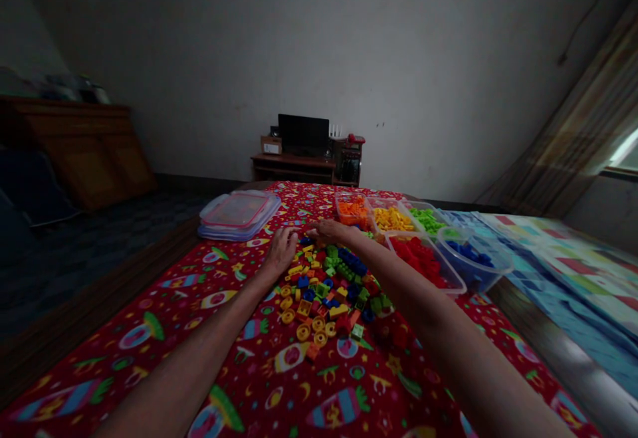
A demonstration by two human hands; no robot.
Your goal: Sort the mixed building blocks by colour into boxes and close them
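Loose toy building blocks (323,285) in yellow, green, blue, red and orange lie in a spread pile on the red patterned cloth (209,318). My left hand (283,246) is at the pile's far left edge, its fingers loosely bent and apart, with no block visible in it. Over the far end of the pile, my right hand (329,230) reaches across to the left. Its fingers are drawn together and point at my left hand; their tips are dim, and what they hold, if anything, is hidden.
To the right stand clear tubs of sorted blocks: orange (353,211), yellow (393,220), green (426,220), red (417,260) and a round blue one (471,258). Stacked plastic lids (239,212) lie at the far left. A bed (563,272) adjoins on the right.
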